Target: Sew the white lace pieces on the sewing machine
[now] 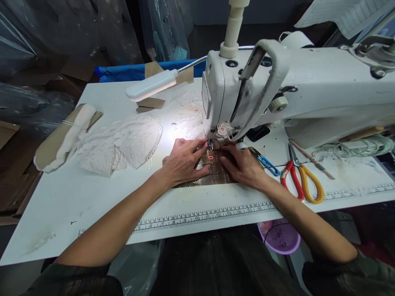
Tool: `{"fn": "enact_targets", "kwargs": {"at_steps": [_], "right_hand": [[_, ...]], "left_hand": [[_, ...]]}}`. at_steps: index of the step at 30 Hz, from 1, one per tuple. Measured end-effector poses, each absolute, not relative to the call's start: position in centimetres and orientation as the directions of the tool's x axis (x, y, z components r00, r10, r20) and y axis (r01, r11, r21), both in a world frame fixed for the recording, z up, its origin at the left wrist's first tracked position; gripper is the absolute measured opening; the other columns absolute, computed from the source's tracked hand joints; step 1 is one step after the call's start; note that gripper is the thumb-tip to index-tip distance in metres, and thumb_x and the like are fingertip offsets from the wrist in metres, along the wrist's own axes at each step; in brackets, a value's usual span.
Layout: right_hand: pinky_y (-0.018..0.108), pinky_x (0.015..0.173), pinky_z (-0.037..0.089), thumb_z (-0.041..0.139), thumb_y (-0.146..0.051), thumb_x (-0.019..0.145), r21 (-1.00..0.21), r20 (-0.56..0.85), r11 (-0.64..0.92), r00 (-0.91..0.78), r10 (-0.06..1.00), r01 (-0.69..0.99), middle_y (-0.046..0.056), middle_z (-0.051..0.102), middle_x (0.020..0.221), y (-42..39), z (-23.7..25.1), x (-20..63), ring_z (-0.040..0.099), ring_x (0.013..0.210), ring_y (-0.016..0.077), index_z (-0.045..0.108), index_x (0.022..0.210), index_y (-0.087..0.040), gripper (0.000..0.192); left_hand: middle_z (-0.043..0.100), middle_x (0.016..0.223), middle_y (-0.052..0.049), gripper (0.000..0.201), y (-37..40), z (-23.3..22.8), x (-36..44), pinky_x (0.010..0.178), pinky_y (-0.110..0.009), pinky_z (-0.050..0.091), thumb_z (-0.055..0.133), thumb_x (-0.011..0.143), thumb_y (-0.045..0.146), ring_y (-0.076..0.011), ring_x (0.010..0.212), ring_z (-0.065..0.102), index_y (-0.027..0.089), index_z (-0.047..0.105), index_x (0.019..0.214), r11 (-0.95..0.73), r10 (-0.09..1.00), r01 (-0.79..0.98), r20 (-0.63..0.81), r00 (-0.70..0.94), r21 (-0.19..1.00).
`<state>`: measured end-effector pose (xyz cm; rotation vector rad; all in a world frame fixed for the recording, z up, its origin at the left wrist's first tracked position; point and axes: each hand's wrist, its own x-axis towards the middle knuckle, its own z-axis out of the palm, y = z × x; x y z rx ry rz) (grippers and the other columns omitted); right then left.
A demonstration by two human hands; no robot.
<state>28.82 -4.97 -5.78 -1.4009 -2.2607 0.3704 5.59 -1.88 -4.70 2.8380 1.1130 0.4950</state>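
A white sewing machine [214,88] stands over the table, its presser foot [214,144] low over a brownish metallic bed plate [212,174]. My left hand [187,159] lies on the plate left of the foot, fingertips close to the needle area and thumb spread apart. On the foot's right side rests my right hand [242,164], fingers extended toward the foot and slightly bent. Whatever lies under the fingertips is too small or hidden to make out. A pale pink ribbon rose [224,129] shows on the machine head. White lace [189,111] lies behind the left hand.
Lace pieces [132,137] and a tied bundle [66,137] lie left. A lamp [151,85] shines over the table. Right are blue thread snips [265,161], red-and-yellow-handled scissors [300,176] and a thin stick [311,158]. A printed ruler [197,218] runs along the front; a purple basket [282,240] sits below.
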Motion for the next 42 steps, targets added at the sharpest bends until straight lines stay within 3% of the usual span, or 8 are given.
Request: {"fn": "enact_targets", "kwargs": {"at_steps": [11, 18, 22, 26, 31, 34, 37, 42], "right_hand": [[0.048, 0.087, 0.051, 0.045, -0.032, 0.099, -0.404, 0.345, 0.481, -0.357, 0.868, 0.778, 0.019, 0.058, 0.121, -5.6, -6.6, 28.8, 0.056, 0.105, 0.031, 0.059, 0.124, -0.015, 0.034], [0.053, 0.083, 0.053, 0.045, -0.035, 0.098, -0.425, 0.368, 0.504, -0.365, 0.855, 0.752, 0.018, 0.06, 0.117, -5.5, -6.9, 28.8, 0.06, 0.099, 0.0328, 0.06, 0.125, -0.019, 0.035], [0.051, 0.087, 0.054, 0.047, -0.035, 0.096, -0.524, 0.36, 0.488, -0.338, 0.869, 0.698, 0.013, 0.063, 0.115, -5.0, -7.3, 29.1, 0.062, 0.102, 0.0305, 0.064, 0.12, -0.024, 0.031], [0.048, 0.091, 0.055, 0.047, -0.034, 0.095, -0.624, 0.333, 0.454, -0.31, 0.891, 0.636, 0.01, 0.065, 0.115, -4.6, -7.3, 29.3, 0.064, 0.105, 0.0284, 0.067, 0.116, -0.027, 0.03], [0.046, 0.094, 0.053, 0.047, -0.038, 0.095, -0.724, 0.256, 0.355, -0.248, 0.934, 0.592, 0.009, 0.064, 0.115, -4.5, -7.1, 29.7, 0.062, 0.111, 0.0281, 0.071, 0.107, -0.027, 0.029], [0.044, 0.095, 0.051, 0.051, -0.043, 0.092, -0.797, 0.183, 0.255, -0.184, 0.966, 0.547, 0.009, 0.068, 0.108, -4.2, -6.5, 29.9, 0.063, 0.111, 0.0291, 0.073, 0.099, -0.026, 0.028], [0.041, 0.087, 0.054, 0.06, -0.044, 0.084, -0.882, 0.059, 0.096, -0.094, 0.994, 0.461, 0.007, 0.072, 0.094, -3.3, -5.3, 29.4, 0.067, 0.099, 0.0297, 0.073, 0.092, -0.024, 0.025], [0.034, 0.063, 0.055, 0.069, -0.045, 0.07, -0.95, -0.039, -0.087, 0.164, 0.986, 0.3, 0.005, 0.067, 0.069, -3.4, -2.4, 30.0, 0.066, 0.072, 0.0253, 0.067, 0.072, -0.022, 0.023]], "left_hand": [[0.055, 0.133, -0.021, 0.058, -2.5, -3.9, 5.7, 0.113, -0.058, 0.029, 0.047, 0.095, 0.042, -0.0318, 0.128, 0.051, 0.009, 0.033, 0.141, -0.679, 0.734, 0.695, 0.228, 0.64, 0.236], [0.049, 0.144, -0.02, 0.058, -3.3, -3.1, 6.0, 0.115, -0.053, 0.031, 0.043, 0.096, 0.049, -0.0328, 0.14, 0.04, 0.012, 0.04, 0.14, -0.64, 0.769, 0.752, 0.112, 0.63, 0.158], [0.05, 0.142, -0.024, 0.063, -4.8, -2.2, 7.0, 0.098, -0.05, 0.046, 0.04, 0.097, 0.052, -0.0361, 0.128, 0.05, 0.005, 0.041, 0.14, -0.542, 0.837, 0.84, 0.083, 0.541, -0.007], [0.066, 0.106, -0.018, 0.04, -3.6, -0.7, 7.7, 0.065, -0.039, 0.049, 0.037, 0.101, 0.036, -0.029, 0.09, 0.064, 0.008, 0.06, 0.118, -0.556, 0.831, 0.825, -0.034, 0.556, -0.097], [0.065, 0.105, -0.013, 0.023, 0.9, -0.1, 6.6, 0.061, -0.031, 0.045, 0.05, 0.087, 0.004, -0.0218, 0.087, 0.063, 0.013, 0.066, 0.1, -0.647, 0.762, 0.757, -0.052, 0.645, -0.09], [0.064, 0.092, -0.014, 0.016, 1.8, -0.5, 5.7, 0.059, -0.035, 0.043, 0.051, 0.093, 0.016, -0.0234, 0.078, 0.063, 0.012, 0.067, 0.091, -0.607, 0.793, 0.789, -0.016, 0.608, -0.097], [0.062, 0.08, -0.012, 0.032, 1.8, -0.7, 4.8, 0.058, -0.036, 0.041, 0.051, 0.097, 0.035, -0.0235, 0.069, 0.061, 0.012, 0.066, 0.081, -0.578, 0.814, 0.813, 0.016, 0.581, -0.07], [0.061, 0.113, -0.013, 0.021, 2.1, 0.2, 3.8, 0.067, -0.035, 0.043, 0.055, 0.093, 0.03, -0.0223, 0.086, 0.06, 0.016, 0.061, 0.078, -0.657, 0.753, 0.752, 0.068, 0.654, 0.047]]}}
